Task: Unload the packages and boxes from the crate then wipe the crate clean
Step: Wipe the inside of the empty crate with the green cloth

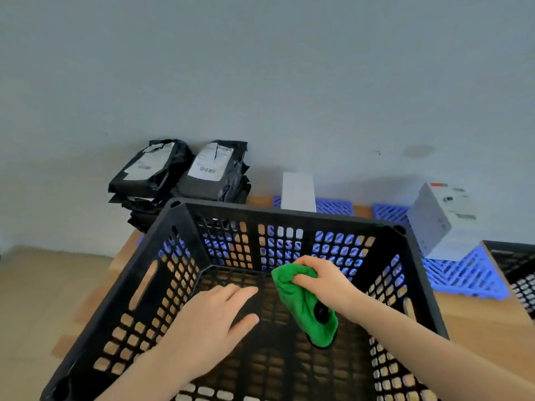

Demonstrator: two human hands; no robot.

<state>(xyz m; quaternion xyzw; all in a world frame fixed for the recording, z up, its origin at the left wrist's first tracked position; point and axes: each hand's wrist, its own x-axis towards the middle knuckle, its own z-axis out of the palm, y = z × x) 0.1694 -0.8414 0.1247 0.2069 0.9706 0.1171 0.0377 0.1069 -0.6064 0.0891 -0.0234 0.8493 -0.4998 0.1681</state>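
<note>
A black lattice crate [162,235] fills the lower middle of the view, and nothing lies on its visible bottom except my hands and a cloth. My right hand [324,280] is inside it, gripping a bunched green cloth [301,302] held against the crate's floor near the far wall. My left hand [211,322] lies flat, fingers spread, on the crate bottom to the left of the cloth. Black plastic packages [179,175] with white labels are stacked behind the crate at the back left. Two white boxes [298,192] [443,218] stand behind it on the right.
The crate sits on a wooden table [477,322] against a grey wall. Blue lattice mats [463,273] lie under the boxes at the back right. Part of another black crate [518,267] shows at the right edge. Tan floor lies to the left.
</note>
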